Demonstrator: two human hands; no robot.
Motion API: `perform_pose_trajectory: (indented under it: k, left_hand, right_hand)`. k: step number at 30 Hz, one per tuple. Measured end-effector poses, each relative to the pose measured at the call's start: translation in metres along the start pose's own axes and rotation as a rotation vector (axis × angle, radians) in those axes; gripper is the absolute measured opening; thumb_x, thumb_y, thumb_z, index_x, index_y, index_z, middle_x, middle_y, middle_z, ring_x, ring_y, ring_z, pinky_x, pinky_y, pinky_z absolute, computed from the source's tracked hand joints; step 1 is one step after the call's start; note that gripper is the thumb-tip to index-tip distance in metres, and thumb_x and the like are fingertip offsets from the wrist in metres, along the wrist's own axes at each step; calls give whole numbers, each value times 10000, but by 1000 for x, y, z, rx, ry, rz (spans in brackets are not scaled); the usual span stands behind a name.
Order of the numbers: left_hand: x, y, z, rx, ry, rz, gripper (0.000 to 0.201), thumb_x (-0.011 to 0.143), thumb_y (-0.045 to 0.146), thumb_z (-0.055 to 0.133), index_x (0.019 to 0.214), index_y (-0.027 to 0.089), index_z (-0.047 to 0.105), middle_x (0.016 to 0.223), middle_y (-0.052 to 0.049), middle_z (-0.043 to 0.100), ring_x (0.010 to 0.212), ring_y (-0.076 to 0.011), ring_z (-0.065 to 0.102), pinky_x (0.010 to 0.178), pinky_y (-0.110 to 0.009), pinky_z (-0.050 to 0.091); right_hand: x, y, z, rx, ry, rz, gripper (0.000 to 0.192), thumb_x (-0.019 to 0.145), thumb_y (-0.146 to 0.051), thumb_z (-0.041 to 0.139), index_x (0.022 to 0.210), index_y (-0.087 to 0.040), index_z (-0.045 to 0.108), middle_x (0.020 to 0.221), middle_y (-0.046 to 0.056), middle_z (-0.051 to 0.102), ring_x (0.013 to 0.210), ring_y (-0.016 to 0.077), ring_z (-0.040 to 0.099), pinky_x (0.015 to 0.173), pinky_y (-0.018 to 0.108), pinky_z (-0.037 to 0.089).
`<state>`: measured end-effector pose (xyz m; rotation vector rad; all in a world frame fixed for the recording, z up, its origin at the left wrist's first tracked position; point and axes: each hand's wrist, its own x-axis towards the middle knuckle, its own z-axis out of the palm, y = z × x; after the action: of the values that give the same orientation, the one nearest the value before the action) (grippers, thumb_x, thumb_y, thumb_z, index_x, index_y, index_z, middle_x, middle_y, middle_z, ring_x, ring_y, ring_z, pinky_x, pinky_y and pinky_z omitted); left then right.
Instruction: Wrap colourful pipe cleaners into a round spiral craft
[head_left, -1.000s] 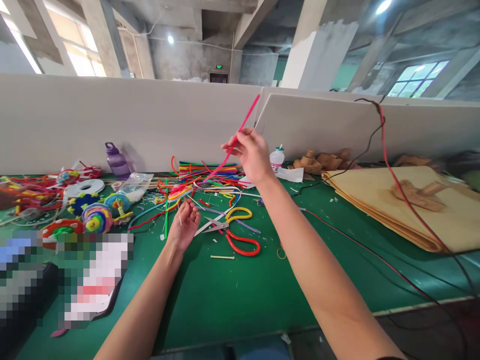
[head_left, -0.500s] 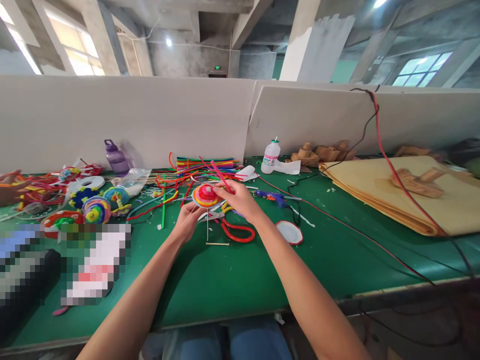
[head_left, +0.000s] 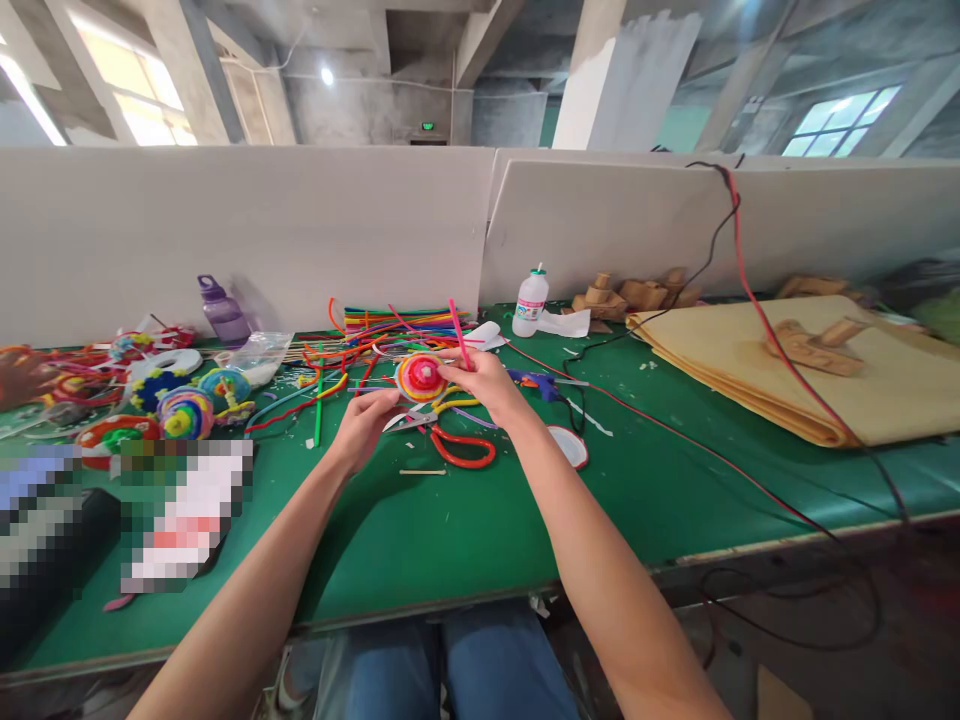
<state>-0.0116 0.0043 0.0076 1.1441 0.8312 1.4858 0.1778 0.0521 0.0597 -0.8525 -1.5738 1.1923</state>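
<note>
A round disc point(head_left: 420, 378) coiled in rings of red, pink, orange and yellow fuzzy pipe cleaner is held up above the table, its face toward me. My right hand point(head_left: 487, 385) grips its right edge, and a bright pink pipe cleaner point(head_left: 458, 330) sticks up from the same fingers. At the disc's lower left edge, the fingertips of my left hand point(head_left: 364, 428) are pinched together. Just below lie scissors with red handles point(head_left: 465, 450), their blades partly under the disc. A short pale stick point(head_left: 422, 472) rests nearer to me.
Bundled pipe cleaners point(head_left: 405, 322) lie behind my hands. Finished coiled ornaments point(head_left: 184, 415) are heaped at left, near another person's hand point(head_left: 22, 378). A blue glue gun point(head_left: 544, 384), white lid point(head_left: 568, 447), bottle point(head_left: 530, 303) and brown paper stack point(head_left: 750, 370) sit rightward; cables cross there.
The disc has tilted to face me more and moved slightly right relative to the table items. My left hand has shifted from beneath it to its left edge. The pink pipe cleaner stands more upright.
</note>
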Motion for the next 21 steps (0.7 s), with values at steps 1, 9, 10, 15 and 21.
perform_pose_trajectory:
  k: [1, 9, 10, 15, 21]
  left_hand:
    - [-1, 1, 1, 1, -12, -12, 275, 662, 400, 776, 741, 137, 751, 765, -73, 723, 759, -185, 648, 794, -324, 501]
    - [0, -2, 1, -100, 81, -26, 286, 613, 358, 821, 785, 163, 703, 748, -12, 708, 654, -120, 645, 703, -260, 499]
    - [1, -3, 0, -119, 100, -21, 287, 606, 349, 825, 782, 164, 695, 762, -10, 709, 678, -122, 655, 700, -251, 498]
    - [5, -3, -4, -175, 183, 4, 293, 577, 299, 838, 764, 166, 656, 752, 2, 684, 763, -135, 677, 562, -181, 435]
    - [7, -4, -5, -191, 217, 43, 286, 600, 259, 815, 818, 187, 644, 816, 1, 693, 823, -129, 665, 701, -208, 495]
  right_hand:
    - [0, 2, 2, -27, 0, -12, 360, 703, -323, 734, 1012, -143, 690, 813, 45, 700, 783, 176, 639, 730, 302, 494]
    - [-2, 4, 9, -512, 243, -414, 342, 917, -411, 494, 951, -169, 733, 937, 92, 730, 893, 215, 662, 794, 306, 477]
    - [-4, 2, 9, -558, 232, -430, 353, 923, -422, 485, 962, -177, 736, 932, 87, 731, 877, 212, 662, 777, 299, 475]
    - [-12, -2, 13, -730, 43, -375, 312, 940, -421, 474, 1061, -266, 716, 1028, 28, 734, 914, 194, 666, 739, 277, 453]
    - [-17, -3, 19, -938, -81, -326, 256, 925, -323, 501, 922, -253, 747, 973, 17, 746, 894, 175, 659, 684, 255, 400]
